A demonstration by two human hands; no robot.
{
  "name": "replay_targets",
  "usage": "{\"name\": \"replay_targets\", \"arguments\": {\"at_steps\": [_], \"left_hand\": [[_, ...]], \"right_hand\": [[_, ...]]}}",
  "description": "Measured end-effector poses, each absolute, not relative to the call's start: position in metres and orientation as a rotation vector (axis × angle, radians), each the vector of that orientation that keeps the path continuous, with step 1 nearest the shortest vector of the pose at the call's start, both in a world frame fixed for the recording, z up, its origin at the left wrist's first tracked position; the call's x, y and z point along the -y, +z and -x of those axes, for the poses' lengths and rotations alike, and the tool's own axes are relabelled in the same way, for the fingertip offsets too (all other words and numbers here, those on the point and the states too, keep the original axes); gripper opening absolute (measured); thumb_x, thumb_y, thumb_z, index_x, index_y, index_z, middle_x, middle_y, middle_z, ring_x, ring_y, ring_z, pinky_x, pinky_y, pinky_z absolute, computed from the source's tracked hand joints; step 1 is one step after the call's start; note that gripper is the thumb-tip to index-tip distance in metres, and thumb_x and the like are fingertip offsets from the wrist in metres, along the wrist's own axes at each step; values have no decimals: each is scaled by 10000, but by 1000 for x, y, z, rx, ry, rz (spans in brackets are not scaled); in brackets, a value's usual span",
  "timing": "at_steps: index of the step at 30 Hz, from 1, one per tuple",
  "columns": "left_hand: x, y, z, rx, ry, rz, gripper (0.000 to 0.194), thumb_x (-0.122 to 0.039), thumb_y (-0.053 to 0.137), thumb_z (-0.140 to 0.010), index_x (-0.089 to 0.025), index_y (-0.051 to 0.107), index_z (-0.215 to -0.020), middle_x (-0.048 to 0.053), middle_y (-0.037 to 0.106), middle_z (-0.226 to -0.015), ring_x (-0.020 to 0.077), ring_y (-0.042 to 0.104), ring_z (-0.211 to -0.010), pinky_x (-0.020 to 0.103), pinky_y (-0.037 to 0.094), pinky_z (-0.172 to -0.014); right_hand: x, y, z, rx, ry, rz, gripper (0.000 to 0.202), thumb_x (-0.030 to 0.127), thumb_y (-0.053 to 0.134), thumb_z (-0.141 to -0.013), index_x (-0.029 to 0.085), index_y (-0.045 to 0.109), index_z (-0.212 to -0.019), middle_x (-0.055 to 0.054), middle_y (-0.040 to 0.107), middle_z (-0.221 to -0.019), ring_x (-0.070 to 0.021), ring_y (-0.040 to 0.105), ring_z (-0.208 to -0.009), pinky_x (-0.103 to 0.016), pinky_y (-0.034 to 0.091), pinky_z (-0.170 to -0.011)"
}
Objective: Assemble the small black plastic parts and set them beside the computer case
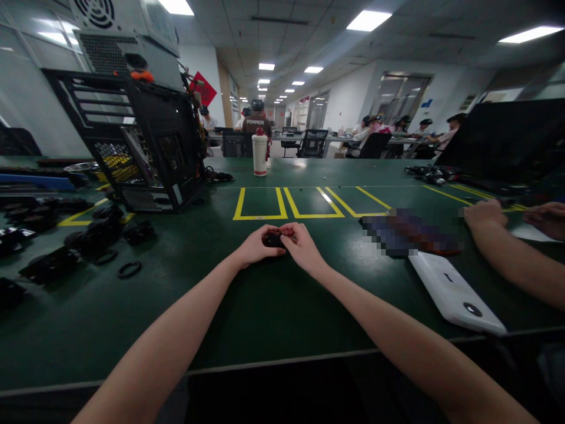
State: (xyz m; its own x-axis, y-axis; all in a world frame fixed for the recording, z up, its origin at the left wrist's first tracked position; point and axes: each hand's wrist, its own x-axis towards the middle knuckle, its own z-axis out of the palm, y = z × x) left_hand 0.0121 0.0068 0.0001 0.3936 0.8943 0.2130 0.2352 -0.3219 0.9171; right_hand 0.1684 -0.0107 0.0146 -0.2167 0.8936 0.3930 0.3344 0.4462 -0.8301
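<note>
From the head view, I can see a small, glossy black rounded piece (273, 240) held just above a smooth, dark-green tabletop (282, 318), straight ahead of the person. The left hand (256, 246) curves around it in a C, thumb below and fingers above; the right hand (302, 244) has its thumb and fingers drawn together on the piece's right end. Fingers hide much of its outline.

Over to the left stands a black metal computer case (159, 138) with slotted, perforated panels, blocking the table behind it. Near it lie a thin black ring (129, 270) and a heap of dark, shiny parts (95, 232). Beyond the hands run flat yellow tape outlines (259, 218) and a cream cup with a red lid (260, 154). To the right lie a white, round-cornered slab (454, 291) and a co-worker's hand (485, 215).

The piece sits between the two hands, touching both.
</note>
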Motion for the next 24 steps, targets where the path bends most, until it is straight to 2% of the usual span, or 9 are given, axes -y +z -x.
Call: {"name": "replay_targets", "arguments": {"at_steps": [2,7,13,16,21,24], "left_hand": [[-6,1,-13,-972,949,-1790,579,-288,704,-570,-187,475,-1092,94,522,-1116,220,512,-1009,437,378,-894],[-4,5,-13,-981,955,-1776,570,-270,709,-566,-179,480,-1080,95,520,-1130,214,510,-1022,428,369,-912],[-3,6,-12,-982,945,-1780,566,-268,701,-577,-185,476,-1090,100,523,-1125,216,510,-1024,437,357,-919],[-3,4,-12,-986,961,-1772,571,-270,705,-570,-182,473,-1085,96,526,-1116,214,515,-1014,429,370,-908],[-3,5,-12,-988,941,-1791,577,-295,703,-575,-186,469,-1091,97,509,-1141,215,502,-1034,419,378,-909],[-2,6,-12,-987,939,-1802,570,-297,700,-581,-186,471,-1091,97,508,-1147,214,498,-1044,417,368,-922]], "right_hand": [[9,14,-168,1744,754,1063,151,212,449,-764,189,517,-897,-38,416,-956,-126,497,-861,-326,448,-818],[4,9,-169,1649,771,1122,204,178,480,-733,198,510,-933,-35,396,-1001,-99,510,-800,-306,448,-819],[5,10,-172,1677,1062,1128,242,202,450,-759,196,517,-991,-42,531,-1022,-140,514,-943,-333,408,-852],[6,11,-172,1703,1041,1120,224,208,467,-751,189,533,-964,-34,567,-990,-138,524,-924,-325,400,-845],[6,9,-173,1720,955,1154,224,356,462,-769,194,549,-897,-29,573,-937,-151,529,-875,-344,417,-791],[3,6,-173,1663,1024,1133,212,342,491,-753,186,543,-888,-32,569,-933,-148,534,-867,-349,428,-787]]}}
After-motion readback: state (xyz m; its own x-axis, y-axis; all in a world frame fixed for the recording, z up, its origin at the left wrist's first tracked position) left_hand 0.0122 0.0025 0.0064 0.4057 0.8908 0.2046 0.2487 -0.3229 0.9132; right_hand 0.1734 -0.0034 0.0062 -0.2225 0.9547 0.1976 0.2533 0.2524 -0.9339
